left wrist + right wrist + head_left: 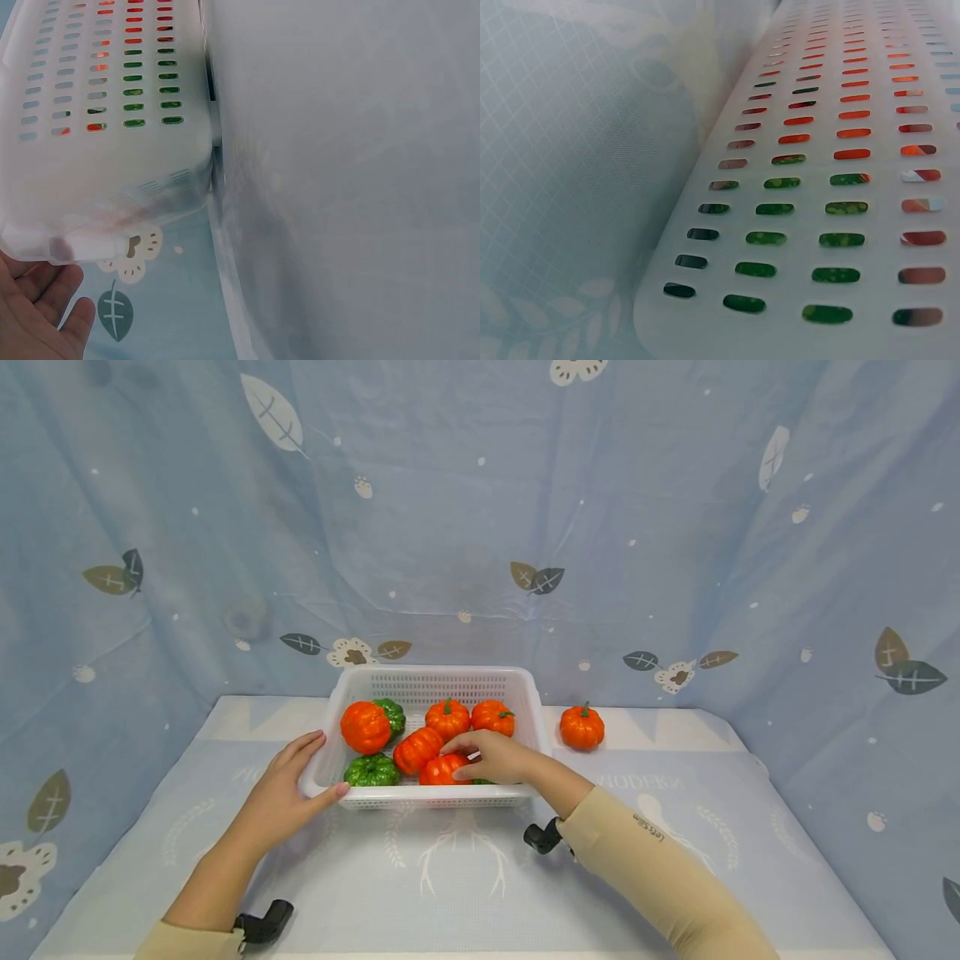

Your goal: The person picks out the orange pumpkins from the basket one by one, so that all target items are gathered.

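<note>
A white perforated plastic basket [420, 673] holds several small glossy pumpkins, orange and green. My right hand [495, 758] reaches in over the front right part, its thumb and fingers curled on an orange pumpkin [441, 770] by the front wall. Another orange pumpkin [417, 750] lies just behind that one. At the basket's front left corner, my left hand [288, 789] touches the rim with thumb and fingers spread. The left wrist view shows those fingers [56, 289] under the rim's edge. Only the basket's slotted wall [780, 225] shows in the right wrist view, hiding the right hand's grip.
One orange pumpkin [581, 727] stands on the table outside the basket, to its right. Inside at the left are an orange pumpkin [365, 727] and a green pumpkin [371, 770]. A patterned blue curtain [465, 510] hangs behind the table [450, 893].
</note>
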A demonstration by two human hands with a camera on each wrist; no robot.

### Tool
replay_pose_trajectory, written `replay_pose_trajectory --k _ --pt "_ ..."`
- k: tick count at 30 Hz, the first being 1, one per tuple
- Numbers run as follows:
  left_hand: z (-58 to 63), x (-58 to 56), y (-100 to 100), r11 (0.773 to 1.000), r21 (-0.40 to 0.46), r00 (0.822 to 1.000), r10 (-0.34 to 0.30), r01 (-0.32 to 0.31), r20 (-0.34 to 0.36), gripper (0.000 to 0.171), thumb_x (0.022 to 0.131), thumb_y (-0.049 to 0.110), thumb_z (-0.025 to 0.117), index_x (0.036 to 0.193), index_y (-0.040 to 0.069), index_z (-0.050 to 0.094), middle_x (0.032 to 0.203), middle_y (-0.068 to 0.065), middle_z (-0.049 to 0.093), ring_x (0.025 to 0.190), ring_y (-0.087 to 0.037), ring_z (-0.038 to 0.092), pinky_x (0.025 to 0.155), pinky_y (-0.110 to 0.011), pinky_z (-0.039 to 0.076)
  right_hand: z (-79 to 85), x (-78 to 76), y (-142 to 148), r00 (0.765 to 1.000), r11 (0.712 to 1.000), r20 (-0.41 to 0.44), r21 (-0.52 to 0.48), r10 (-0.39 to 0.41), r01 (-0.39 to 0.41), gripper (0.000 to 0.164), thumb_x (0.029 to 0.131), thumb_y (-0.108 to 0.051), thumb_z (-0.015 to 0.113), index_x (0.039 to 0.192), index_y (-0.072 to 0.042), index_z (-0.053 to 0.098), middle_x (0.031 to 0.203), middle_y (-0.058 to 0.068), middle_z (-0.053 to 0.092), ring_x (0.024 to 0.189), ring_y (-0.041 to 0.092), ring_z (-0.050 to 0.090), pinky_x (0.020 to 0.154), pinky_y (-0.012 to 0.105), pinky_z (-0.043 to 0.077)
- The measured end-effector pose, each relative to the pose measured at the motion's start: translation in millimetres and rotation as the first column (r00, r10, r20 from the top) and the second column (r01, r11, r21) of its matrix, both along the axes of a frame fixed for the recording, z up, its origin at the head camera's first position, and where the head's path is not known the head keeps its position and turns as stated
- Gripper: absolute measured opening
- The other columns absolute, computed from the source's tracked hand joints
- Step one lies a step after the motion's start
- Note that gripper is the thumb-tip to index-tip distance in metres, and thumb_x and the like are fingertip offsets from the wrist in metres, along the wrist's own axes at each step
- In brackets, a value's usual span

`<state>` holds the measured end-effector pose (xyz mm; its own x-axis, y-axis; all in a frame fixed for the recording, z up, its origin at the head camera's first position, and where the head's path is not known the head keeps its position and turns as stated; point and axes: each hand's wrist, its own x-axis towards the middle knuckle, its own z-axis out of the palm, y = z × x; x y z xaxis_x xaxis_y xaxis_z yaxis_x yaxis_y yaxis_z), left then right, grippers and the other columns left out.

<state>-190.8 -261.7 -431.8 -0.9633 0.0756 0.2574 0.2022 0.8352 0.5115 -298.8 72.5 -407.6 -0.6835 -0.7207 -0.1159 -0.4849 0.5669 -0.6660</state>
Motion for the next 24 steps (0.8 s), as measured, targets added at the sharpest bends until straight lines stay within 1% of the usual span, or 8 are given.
replay_pose_trajectory --k 5,8,12,15,17,20,24 --pt "1.5 0.3 1.1 1.0 0.0 1.0 0.002 -0.002 0.0 0.092 0.087 0.053 0.073 0.152 -0.001 0.037 0.156 -0.019 0.033 0.138 -0.048 0.033 0.101 -0.075 0.033 0.6 0.2 0.9 1.0 1.0 -0.004 -0.021 -0.002 0.002 0.039 0.093 -0.021 0.073 0.132 -0.018 0.065 0.136 -0.003 0.061 0.126 0.02 0.056 0.104 0.035 0.048" --pt "2.0 0.2 1.3 1.0 0.002 1.0 0.0 0.0 -0.006 0.091 0.087 0.051 0.074 0.152 -0.001 0.037 0.156 -0.019 0.033 0.138 -0.049 0.033 0.101 -0.075 0.033 3.8 1.2 3.5 1.0 0.999 -0.012 -0.052 -0.017 0.016 0.039 0.094 -0.02 0.073 0.132 -0.015 0.065 0.136 -0.001 0.061 0.125 0.022 0.057 0.104 0.037 0.048" --pt "2.4 0.9 1.7 1.0 0.003 1.0 -0.001 0.001 -0.008 0.091 0.087 0.051 0.074 0.152 -0.002 0.037 0.156 -0.02 0.033 0.138 -0.049 0.033 0.101 -0.075 0.033 13.2 3.5 10.2 0.997 0.993 -0.045 -0.105 -0.055 0.05 0.041 0.093 -0.019 0.074 0.132 -0.014 0.065 0.133 0.002 0.062 0.122 0.022 0.059 0.103 0.038 0.049" --pt "2.9 1.7 2.2 1.0 0.003 1.0 0.002 -0.002 -0.008 0.091 0.087 0.051 0.074 0.152 -0.001 0.037 0.156 -0.019 0.033 0.138 -0.048 0.033 0.1 -0.075 0.033 23.4 6.6 18.2 0.993 0.985 -0.074 -0.152 -0.091 0.079 0.044 0.092 -0.02 0.075 0.134 -0.015 0.064 0.132 0.003 0.061 0.121 0.022 0.059 0.101 0.038 0.05" --pt "3.3 2.0 2.4 1.0 0.003 1.0 0.005 -0.005 -0.009 0.091 0.087 0.05 0.074 0.152 -0.001 0.037 0.156 -0.02 0.033 0.137 -0.048 0.034 0.1 -0.075 0.034 31.2 9.3 25.3 0.989 0.977 -0.087 -0.186 -0.117 0.1 0.045 0.091 -0.021 0.075 0.135 -0.016 0.063 0.133 0.003 0.061 0.121 0.022 0.059 0.099 0.038 0.051" --pt "3.7 1.7 2.4 1.0 0.005 1.0 0.005 -0.005 -0.005 0.091 0.087 0.05 0.074 0.152 -0.001 0.037 0.156 -0.02 0.033 0.137 -0.048 0.034 0.1 -0.075 0.034 42.5 14.6 38.3 0.981 0.958 -0.094 -0.249 -0.169 0.141 0.046 0.091 -0.021 0.075 0.136 -0.016 0.062 0.135 0.003 0.06 0.123 0.024 0.058 0.1 0.04 0.051" --pt "3.4 1.1 1.7 1.0 0.003 1.0 0.004 -0.005 0.005 0.093 0.086 0.054 0.073 0.152 -0.001 0.036 0.157 -0.019 0.032 0.138 -0.048 0.033 0.101 -0.075 0.033 53.2 21.8 58.3 0.966 0.919 -0.086 -0.339 -0.246 0.203 0.046 0.091 -0.016 0.075 0.136 -0.012 0.062 0.136 0.007 0.059 0.123 0.031 0.059 0.099 0.043 0.052"
